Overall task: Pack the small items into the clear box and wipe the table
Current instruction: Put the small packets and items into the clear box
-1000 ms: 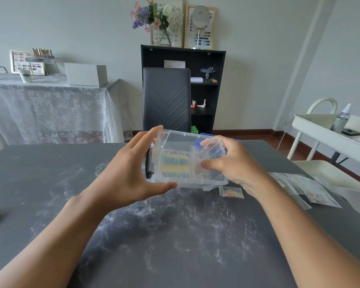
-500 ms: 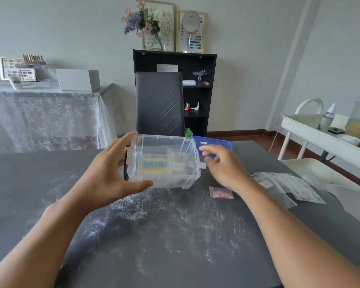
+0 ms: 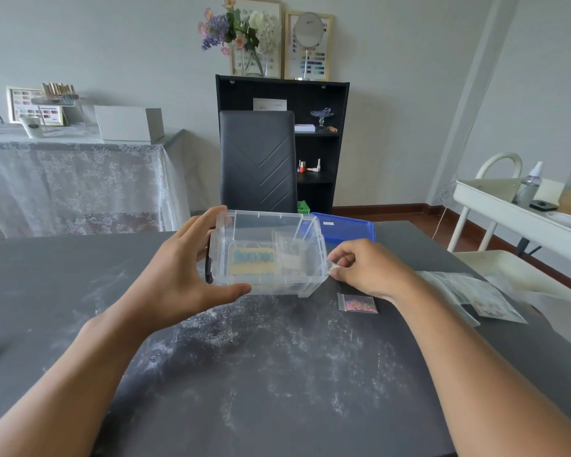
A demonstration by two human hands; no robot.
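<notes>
We grip the clear box (image 3: pixel 267 252) with our left hand (image 3: pixel 178 278), some items inside; beside it our right hand (image 3: pixel 366 268) pinches something small; the pink packet (image 3: pixel 358 303), other packets and wiping remain

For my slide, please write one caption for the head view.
Left hand grips the open clear box; right hand touches its side.

Clear glossy plastic box (image 3: pixel 267 255) on matt, white-smeared dark table (image 3: pixel 261 374)
</notes>
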